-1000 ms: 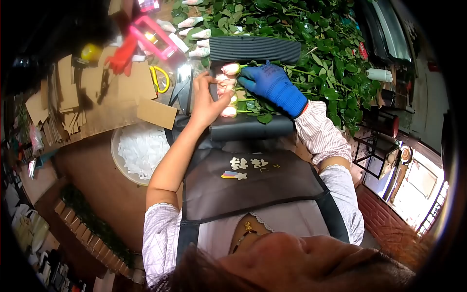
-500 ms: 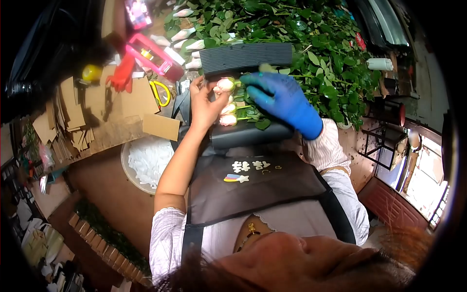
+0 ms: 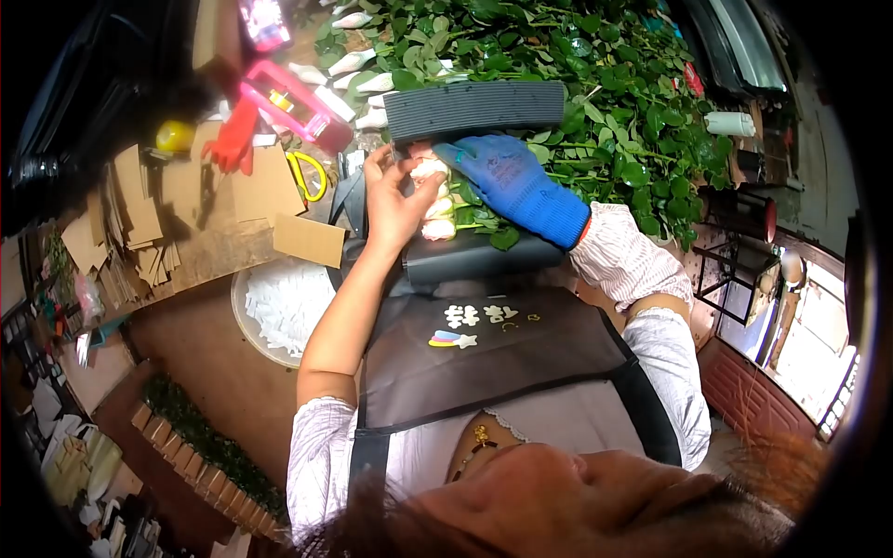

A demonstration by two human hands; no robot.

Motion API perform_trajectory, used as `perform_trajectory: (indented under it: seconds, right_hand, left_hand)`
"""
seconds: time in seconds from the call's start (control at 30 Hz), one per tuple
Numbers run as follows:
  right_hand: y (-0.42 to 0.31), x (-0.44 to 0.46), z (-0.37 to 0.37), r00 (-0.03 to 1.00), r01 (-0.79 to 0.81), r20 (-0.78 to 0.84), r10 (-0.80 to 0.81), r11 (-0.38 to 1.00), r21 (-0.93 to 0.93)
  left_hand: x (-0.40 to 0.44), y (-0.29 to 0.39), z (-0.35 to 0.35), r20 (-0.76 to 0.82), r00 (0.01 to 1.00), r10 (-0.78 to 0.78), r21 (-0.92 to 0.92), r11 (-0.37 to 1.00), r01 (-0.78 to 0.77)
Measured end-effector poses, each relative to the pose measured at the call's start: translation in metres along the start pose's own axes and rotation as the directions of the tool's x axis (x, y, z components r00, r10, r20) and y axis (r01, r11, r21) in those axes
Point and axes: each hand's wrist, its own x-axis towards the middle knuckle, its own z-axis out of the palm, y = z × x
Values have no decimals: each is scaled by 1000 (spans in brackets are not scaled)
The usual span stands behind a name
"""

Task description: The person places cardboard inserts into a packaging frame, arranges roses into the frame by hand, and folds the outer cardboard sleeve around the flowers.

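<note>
Several pale pink roses point(image 3: 439, 228) lie in a row between a ribbed black pad point(image 3: 474, 110) and a smooth black padded edge point(image 3: 484, 259), heads to the left. My bare left hand point(image 3: 399, 193) curls round the rose heads from the left, thumb and fingers on the blooms. My right hand point(image 3: 493, 172), in a blue glove, is at the upper roses with its fingertips pressed together by a bloom. Its palm side is hidden, so what it holds there does not show. Green stems run right from the heads.
Leafy rose stems point(image 3: 642, 130) cover the upper right. White-wrapped heads point(image 3: 352, 61) lie at top. On the left are yellow-handled scissors point(image 3: 321, 177), a pink basket point(image 3: 321, 130), a red glove point(image 3: 233, 139) and cardboard pieces point(image 3: 309, 241). A tub of white strips point(image 3: 279, 312) stands below.
My right hand lifted off to the right, fingers spread, then came back to the upper roses. My left hand stays on the heads. The view has shifted slightly.
</note>
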Motion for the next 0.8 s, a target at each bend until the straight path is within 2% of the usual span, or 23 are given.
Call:
perform_trajectory:
  seconds: [0.07, 0.1, 0.2, 0.27, 0.37, 0.43, 0.5, 0.57, 0.63, 0.67, 0.7, 0.73, 0.77, 0.8]
  right_hand:
    - [1, 4, 9, 998, 9, 57, -4, 996, -85]
    - [5, 5, 12, 998, 17, 60, -13, 998, -64]
    - [16, 6, 17, 998, 55, 24, -56, 998, 30]
    - [22, 3, 14, 993, 111, -50, -106, 986, 123]
    - [-3, -21, -45, 964, 55, -254, 81, 872, 487]
    - [-20, -67, -100, 948, -279, 77, 308, 692, 666]
    - [-13, -118, -109, 884, -468, 398, 247, 482, 740]
    - [-22, -159, -83, 807, -586, 377, 454, 696, 416]
    - [-33, -188, -43, 875, -467, 254, 411, 855, 226]
    - [-32, -200, -24, 942, -334, 167, 291, 859, 388]
    - [-35, -205, -32, 856, -498, 373, 357, 762, 414]
    - [-37, -204, -55, 821, -568, 456, 344, 568, 596]
    - [-38, -205, -75, 787, -615, 537, 304, 321, 720]
    - [-33, -210, -80, 821, -520, 491, 290, 26, 854]
  left_hand:
    - [3, -1, -3, -8, 986, 169, 218, 962, -163]
    - [4, -2, -4, -1, 967, 253, 325, 915, -239]
    - [5, -1, -2, 39, 993, -111, -1, 994, 111]
    - [4, -4, 3, 17, 994, -105, -58, 993, 106]
    - [7, -21, 8, -3, 994, -106, -74, 992, 105]
    - [7, -20, 7, 1, 993, -114, -68, 991, 114]
    - [6, -12, 5, 8, 993, -116, -56, 992, 117]
    - [7, -7, 4, -1, 995, -96, -42, 995, 96]
    - [8, -13, 3, -9, 999, -37, 76, 996, 38]
    - [8, -16, 4, -8, 1000, -12, 129, 992, 13]
    - [10, -17, 3, -8, 1000, 15, 184, 983, -13]
    - [10, -10, 0, 40, 999, 2, 154, 988, -8]
    - [9, -9, 1, 17, 1000, -8, 129, 992, 6]
    - [7, -10, 2, 3, 1000, -9, 108, 994, 8]
